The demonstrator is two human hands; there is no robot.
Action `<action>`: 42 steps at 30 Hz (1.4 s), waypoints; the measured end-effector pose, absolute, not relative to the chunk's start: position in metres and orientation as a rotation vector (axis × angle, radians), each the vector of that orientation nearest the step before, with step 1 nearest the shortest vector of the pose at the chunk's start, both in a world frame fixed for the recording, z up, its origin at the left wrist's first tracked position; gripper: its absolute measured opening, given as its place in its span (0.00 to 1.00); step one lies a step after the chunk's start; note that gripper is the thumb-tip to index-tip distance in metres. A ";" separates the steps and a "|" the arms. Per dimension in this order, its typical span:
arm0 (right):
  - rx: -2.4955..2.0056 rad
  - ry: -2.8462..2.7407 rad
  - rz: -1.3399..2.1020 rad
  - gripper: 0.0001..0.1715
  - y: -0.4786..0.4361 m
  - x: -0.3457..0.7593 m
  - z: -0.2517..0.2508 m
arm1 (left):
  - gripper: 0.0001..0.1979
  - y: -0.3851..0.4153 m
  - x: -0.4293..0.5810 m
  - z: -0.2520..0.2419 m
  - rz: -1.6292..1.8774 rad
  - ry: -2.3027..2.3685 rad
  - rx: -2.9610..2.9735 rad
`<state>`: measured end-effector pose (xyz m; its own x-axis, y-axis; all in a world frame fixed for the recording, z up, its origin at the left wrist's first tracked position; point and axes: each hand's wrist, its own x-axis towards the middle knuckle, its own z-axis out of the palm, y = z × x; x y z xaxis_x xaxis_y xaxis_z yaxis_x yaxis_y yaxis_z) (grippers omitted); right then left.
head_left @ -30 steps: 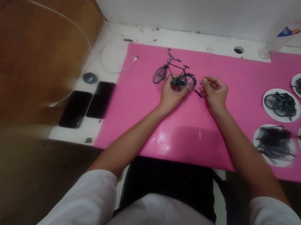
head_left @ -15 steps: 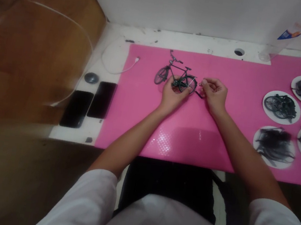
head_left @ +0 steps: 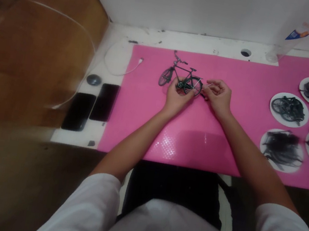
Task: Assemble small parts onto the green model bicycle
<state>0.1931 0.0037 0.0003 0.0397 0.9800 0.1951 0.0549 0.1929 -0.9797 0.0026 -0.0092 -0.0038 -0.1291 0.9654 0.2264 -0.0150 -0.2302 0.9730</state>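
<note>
While your left hand (head_left: 176, 98) is clamped on the lower middle of the model bicycle (head_left: 180, 84), over the pink mat (head_left: 136, 120), the rear wheel (head_left: 192, 84) is turned toward your right hand (head_left: 220, 98), presumably so that end sits within easy reach. Your left thumb lies by the rear wheel and the fingers go behind the frame; that grip probably steadies the bicycle and leaves the handlebar (head_left: 179, 60) and front wheel (head_left: 165, 77) free. Your right grip is pinched together just beside the rear wheel, seemingly on a thin pale piece (head_left: 210, 84), too small to identify. Whether the wheels touch the mat, you cannot tell from above. Off to your right, white plates (head_left: 282, 121) hold dark parts (head_left: 287, 108), likely set there to be near that arm yet apart from it. To your left, two flat dark devices (head_left: 105, 102) lie at the end of the white table (head_left: 201, 44), perhaps to give your hands room
</note>
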 end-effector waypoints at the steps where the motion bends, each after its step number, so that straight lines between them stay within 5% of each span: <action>1: -1.121 -1.302 0.995 0.40 0.004 0.193 0.000 | 0.33 -0.009 0.003 -0.004 1.487 1.162 1.294; 29: -1.166 -1.504 0.741 0.34 -0.009 0.183 0.011 | 0.34 -0.007 0.003 -0.010 1.546 1.172 1.194; 42: -1.175 -1.654 0.651 0.20 -0.018 0.182 0.024 | 0.27 -0.004 0.004 -0.010 1.540 1.190 1.178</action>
